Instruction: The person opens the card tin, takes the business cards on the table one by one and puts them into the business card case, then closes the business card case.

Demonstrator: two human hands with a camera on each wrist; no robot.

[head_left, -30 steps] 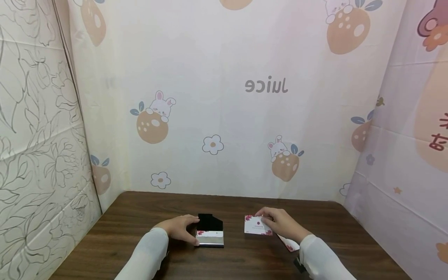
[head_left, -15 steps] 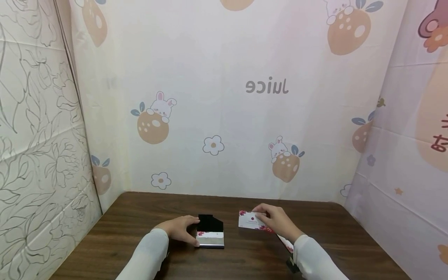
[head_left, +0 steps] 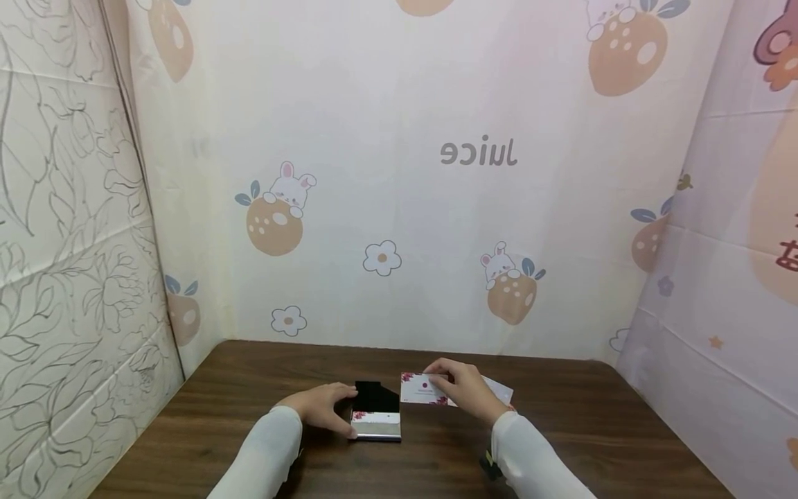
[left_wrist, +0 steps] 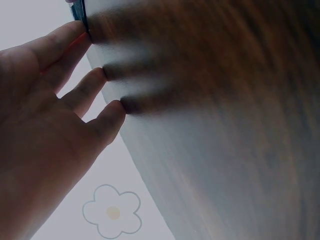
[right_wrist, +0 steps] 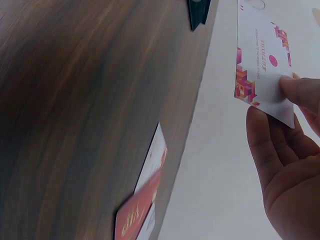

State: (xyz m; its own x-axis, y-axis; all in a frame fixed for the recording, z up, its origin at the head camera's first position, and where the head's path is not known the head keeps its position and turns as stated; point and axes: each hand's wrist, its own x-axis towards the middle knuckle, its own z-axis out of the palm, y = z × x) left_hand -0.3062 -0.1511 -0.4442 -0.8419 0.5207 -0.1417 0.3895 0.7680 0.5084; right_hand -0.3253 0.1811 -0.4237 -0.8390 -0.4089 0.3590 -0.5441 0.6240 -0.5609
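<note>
An opened business card case (head_left: 377, 428) lies on the table, its black lid (head_left: 376, 396) folded back and a white flowered card showing inside. My left hand (head_left: 319, 407) holds the case at its left side, thumb at the front corner and index finger at the lid. In the left wrist view, that hand's other fingertips touch the tabletop. My right hand (head_left: 467, 394) pinches a white business card (head_left: 419, 389) between thumb and fingers, close to the right of the lid. The right wrist view shows this card (right_wrist: 265, 60) raised, with pink corner patterns.
More cards (head_left: 499, 390) lie on the brown wooden table (head_left: 262, 374) behind my right hand. Among them is a red VIP card (right_wrist: 135, 215) over white ones. Patterned cloth (head_left: 337, 173) hangs beyond the table and along both sides.
My right hand has moved left with the business card, bringing it close to the case lid and uncovering the cards behind it. My left hand and the case have stayed put.
</note>
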